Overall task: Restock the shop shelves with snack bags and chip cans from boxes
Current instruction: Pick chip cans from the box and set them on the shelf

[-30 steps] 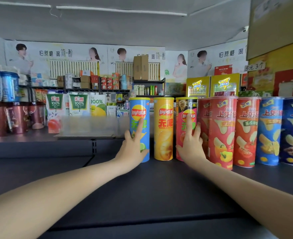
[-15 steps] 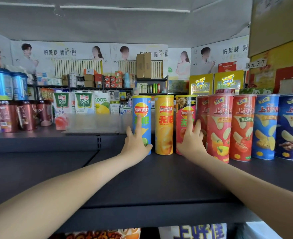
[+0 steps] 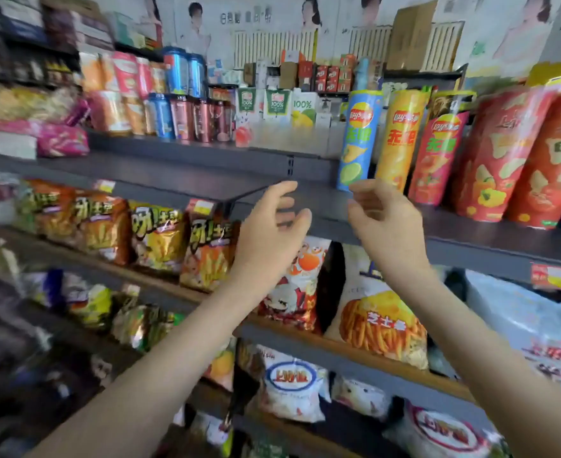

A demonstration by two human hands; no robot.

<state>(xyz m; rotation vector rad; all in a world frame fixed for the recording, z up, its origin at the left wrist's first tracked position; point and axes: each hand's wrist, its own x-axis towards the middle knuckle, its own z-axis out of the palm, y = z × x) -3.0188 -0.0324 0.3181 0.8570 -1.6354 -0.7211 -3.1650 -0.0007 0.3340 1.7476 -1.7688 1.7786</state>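
Evidently, chip cans (image 3: pixel 401 140) are shelved at right, with room left beside. Nothing is held in the left grip (image 3: pixel 272 226) or right grip (image 3: pixel 386 226).

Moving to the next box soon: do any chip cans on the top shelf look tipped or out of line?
Nothing stands out. The blue can, yellow can and pink can stand side by side on the top shelf; their lean matches the tilted view. The left hand and right hand hold nothing.
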